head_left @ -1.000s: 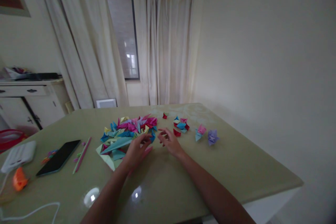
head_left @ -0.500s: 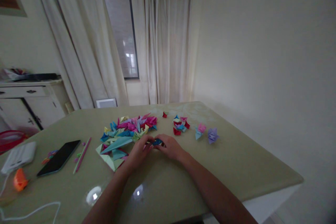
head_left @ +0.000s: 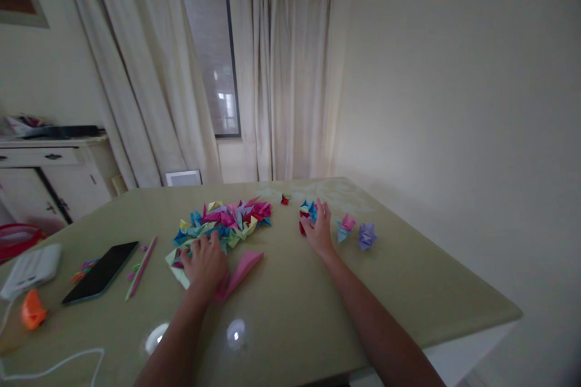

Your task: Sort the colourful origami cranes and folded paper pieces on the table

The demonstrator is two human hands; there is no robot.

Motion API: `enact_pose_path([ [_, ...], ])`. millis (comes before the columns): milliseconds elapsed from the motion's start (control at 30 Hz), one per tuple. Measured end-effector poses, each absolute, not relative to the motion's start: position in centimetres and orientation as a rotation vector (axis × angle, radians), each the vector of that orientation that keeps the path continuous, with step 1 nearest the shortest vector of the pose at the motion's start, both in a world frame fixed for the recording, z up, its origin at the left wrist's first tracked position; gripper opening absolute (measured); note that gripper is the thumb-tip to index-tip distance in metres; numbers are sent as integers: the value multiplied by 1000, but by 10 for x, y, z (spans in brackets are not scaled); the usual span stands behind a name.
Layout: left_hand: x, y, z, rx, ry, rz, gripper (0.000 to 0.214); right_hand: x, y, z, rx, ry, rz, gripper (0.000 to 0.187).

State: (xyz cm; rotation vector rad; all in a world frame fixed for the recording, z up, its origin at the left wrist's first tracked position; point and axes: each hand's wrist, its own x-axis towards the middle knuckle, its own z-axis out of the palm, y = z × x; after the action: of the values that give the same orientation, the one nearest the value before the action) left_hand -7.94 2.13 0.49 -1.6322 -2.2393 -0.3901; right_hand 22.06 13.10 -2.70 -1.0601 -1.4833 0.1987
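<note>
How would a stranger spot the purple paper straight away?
On the table, find the right hand. To its right sits a pink-and-blue paper, and further right the purple paper. It is purple all over, unlike its two-coloured neighbour.

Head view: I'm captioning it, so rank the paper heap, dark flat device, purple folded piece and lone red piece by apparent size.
Paper heap
Dark flat device
Purple folded piece
Lone red piece

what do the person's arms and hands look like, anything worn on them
The left hand and right hand are ungloved, and both slim forearms are bare, with no sleeves or watch in view. No markings can be made out; small rings would be hard to tell.
</note>
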Motion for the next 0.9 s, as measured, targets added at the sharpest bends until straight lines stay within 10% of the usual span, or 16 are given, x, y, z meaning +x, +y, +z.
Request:
enact_pose_path([
  [300,-88,25,5,-1717,-2248,-440,46,228,136,-32,-1095,-1496,162,59],
  [500,-80,34,13,-1782,-1950,-1154,40,197,106,-17,-975,-1624,295,35],
  [900,-28,33,-7,-2452,-1682,-1934,41,154,59,1,-654,-1806,859,58],
])
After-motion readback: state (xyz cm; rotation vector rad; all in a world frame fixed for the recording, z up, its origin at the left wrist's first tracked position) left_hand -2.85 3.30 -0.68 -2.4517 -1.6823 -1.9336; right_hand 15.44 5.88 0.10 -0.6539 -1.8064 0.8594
